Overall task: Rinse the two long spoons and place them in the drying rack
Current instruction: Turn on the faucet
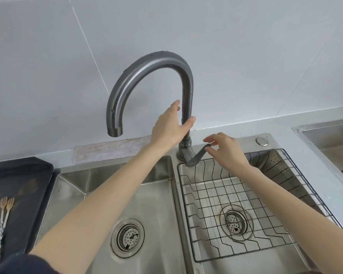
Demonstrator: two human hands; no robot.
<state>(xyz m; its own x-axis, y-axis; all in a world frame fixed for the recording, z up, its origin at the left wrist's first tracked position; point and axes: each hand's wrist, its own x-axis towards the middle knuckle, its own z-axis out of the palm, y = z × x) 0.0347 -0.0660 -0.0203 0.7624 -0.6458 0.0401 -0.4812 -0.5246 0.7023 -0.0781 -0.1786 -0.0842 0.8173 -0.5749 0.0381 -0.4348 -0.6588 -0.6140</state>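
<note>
My left hand [169, 125] is wrapped loosely round the upright of the brushed-steel gooseneck faucet [147, 64], while my right hand [225, 148] pinches the tip of its flat grey lever [198, 155] between thumb and fingertip. No water runs from the spout, so I judge nothing is rinsed: the two long spoons [3, 216], with pale bowls and twisted metal handles, lie side by side on the dark tray [28, 175] at far left. The black wire drying rack [236, 196] in the right steel basin holds nothing.
</note>
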